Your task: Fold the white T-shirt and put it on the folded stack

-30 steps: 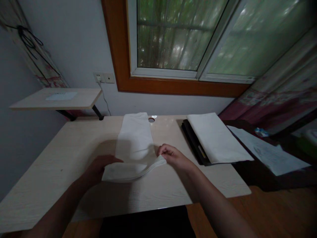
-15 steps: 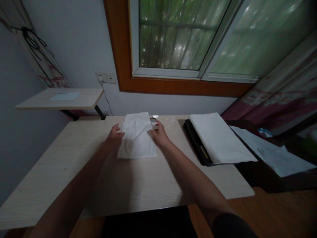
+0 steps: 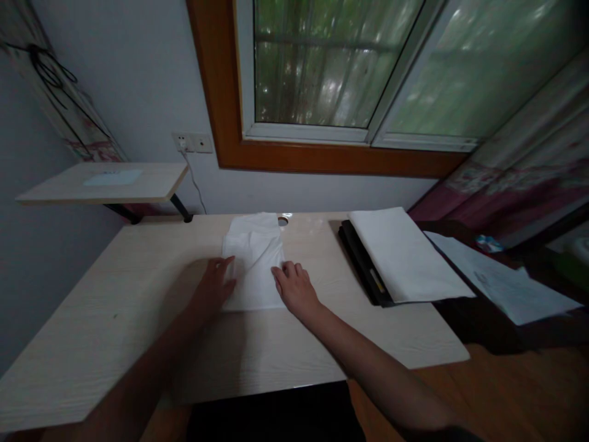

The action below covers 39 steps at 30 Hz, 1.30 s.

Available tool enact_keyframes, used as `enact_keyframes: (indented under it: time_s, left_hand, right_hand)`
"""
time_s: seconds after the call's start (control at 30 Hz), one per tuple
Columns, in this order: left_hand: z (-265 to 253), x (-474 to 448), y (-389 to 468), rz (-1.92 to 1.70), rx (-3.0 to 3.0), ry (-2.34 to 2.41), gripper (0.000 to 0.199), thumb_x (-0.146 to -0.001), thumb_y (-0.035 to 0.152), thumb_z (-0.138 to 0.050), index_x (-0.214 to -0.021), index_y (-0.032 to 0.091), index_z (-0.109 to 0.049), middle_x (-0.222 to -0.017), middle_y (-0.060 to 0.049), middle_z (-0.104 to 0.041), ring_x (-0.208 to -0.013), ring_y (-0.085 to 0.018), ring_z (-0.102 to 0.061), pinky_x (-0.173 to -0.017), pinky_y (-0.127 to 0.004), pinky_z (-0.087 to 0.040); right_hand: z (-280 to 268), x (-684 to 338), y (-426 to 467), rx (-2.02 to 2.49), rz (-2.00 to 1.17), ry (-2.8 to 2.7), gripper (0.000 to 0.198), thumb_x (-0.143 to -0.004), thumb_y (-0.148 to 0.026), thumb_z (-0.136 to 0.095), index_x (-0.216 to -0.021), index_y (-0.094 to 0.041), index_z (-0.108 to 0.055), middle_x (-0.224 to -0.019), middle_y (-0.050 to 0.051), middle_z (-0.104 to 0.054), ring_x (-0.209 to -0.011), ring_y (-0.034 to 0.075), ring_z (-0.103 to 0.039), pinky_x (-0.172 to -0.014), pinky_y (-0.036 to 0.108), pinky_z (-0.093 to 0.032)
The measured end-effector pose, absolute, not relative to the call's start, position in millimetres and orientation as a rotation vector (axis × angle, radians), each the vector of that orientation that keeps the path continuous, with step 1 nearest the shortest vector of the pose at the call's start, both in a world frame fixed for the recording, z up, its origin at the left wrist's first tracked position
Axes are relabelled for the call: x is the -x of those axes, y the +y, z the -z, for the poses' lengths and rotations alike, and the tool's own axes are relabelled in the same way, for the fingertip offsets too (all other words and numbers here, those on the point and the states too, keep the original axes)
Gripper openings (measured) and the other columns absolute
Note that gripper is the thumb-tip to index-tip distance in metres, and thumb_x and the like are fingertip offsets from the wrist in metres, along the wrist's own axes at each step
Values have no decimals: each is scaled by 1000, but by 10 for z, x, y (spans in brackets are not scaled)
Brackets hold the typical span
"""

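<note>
Fingers (image 3: 226, 265) of the left hand (image 3: 212, 287) spread flat, pressing the left edge of the folded white cloth (image 3: 254, 258); grasping nothing. Fingers (image 3: 288, 270) of the right hand (image 3: 295, 290) likewise laid out flat on the cloth's near right corner, gripping nothing. Cloth near the middle of the pale wood table (image 3: 115, 307), toward its far edge, just short of the round cable hole (image 3: 282, 220), partly covered by it. Near corners of the cloth hidden under both hands; folds on top hard to read in the dim light. Off to the right, a second folded white cloth (image 3: 405, 255) resting on a black folder (image 3: 363, 270), mostly hidden beneath it. Further right, loose paper sheets (image 3: 501, 282), print too blurred to read. Small side shelf (image 3: 138, 190) at far left carrying a pale sheet (image 3: 110, 178), faint. Wall socket (image 3: 192, 143) above, cord trailing down.
</note>
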<state>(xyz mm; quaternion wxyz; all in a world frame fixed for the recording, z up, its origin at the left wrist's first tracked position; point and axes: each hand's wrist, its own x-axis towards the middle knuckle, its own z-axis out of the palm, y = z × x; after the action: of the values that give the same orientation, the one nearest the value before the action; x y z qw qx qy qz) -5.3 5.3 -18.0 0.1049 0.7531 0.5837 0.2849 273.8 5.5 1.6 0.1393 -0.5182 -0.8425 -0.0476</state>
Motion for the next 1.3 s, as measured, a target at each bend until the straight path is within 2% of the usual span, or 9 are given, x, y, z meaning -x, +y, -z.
enact_keyframes:
  time_s: [0.17, 0.3, 0.5, 0.63, 0.8, 0.9, 1.07, 1.3]
  left_hand:
    - [118, 109, -359, -694, -2139, 1615, 61, -86, 22, -61, -145, 31, -49, -135, -8, -47, -122, -26, -58, -108, -47, -50]
    - [46, 189, -544, -680, -2091, 1495, 64, -83, 21, -64, -145, 31, -50, -134, -8, -51, -122, -25, -58, -109, -46, -49]
    - [26, 330, -229, -858, -1912, 1703, 56, -86, 41, -64, -138, 22, -55, -132, -13, -54, -102, -25, -65, -86, -43, -59]
    - [40, 384, 168, -935, -1834, 1827, 50, -84, 44, -63, -126, 18, -61, -119, -13, -63, -101, -26, -67, -86, -43, -57]
    - [19, 329, 520, -825, -1706, 1857, 42, -82, 46, -65, -115, 21, -62, -96, -7, -72, -82, -23, -69, -81, -40, -56]
    - [49, 273, 609, -831, -1676, 1898, 37, -81, 45, -67, -109, 21, -62, -94, -7, -72, -80, -22, -69, -79, -38, -56]
    - [158, 250, 612, -903, -1664, 1950, 27, -78, 42, -68, -93, 19, -64, -95, -9, -70, -84, -23, -69, -85, -41, -56]
    - [171, 288, 544, -1088, -1596, 1934, 24, -84, 44, -62, -94, 23, -60, -95, -4, -67, -85, -22, -67, -88, -42, -55]
  right_hand:
    - [-12, -2844, -397, 1456, 176, -2502, 37, -99, -23, -62, -135, -26, -58, -117, 12, -58, -103, 30, -50, -85, 41, -45]
    - [-29, -2896, -691, 1432, 160, -2526, 40, -97, -20, -63, -136, -24, -57, -116, 13, -60, -102, 29, -52, -85, 43, -46]
    - [-121, -2949, -473, 1396, -66, -2441, 32, -99, -28, -63, -129, -18, -58, -119, 13, -61, -108, 31, -54, -92, 44, -48]
    - [-129, -3004, 7, 1432, -234, -2208, 23, -99, -27, -59, -120, -17, -61, -113, 13, -63, -103, 28, -57, -93, 43, -48]
    - [-61, -2960, 520, 1450, -407, -1995, 22, -95, -31, -64, -112, -17, -61, -103, 9, -65, -97, 25, -60, -90, 38, -48]
    - [29, -2885, 689, 1460, -527, -1926, 28, -91, -30, -67, -115, -17, -59, -95, 5, -66, -88, 22, -61, -84, 34, -49]
    - [180, -2805, 743, 1414, -593, -1763, 31, -88, -24, -62, -118, -19, -59, -87, 1, -64, -81, 20, -61, -79, 32, -49]
    - [164, -2775, 677, 1242, -674, -1603, 33, -92, -30, -57, -123, -19, -58, -90, 3, -62, -82, 20, -62, -81, 32, -52]
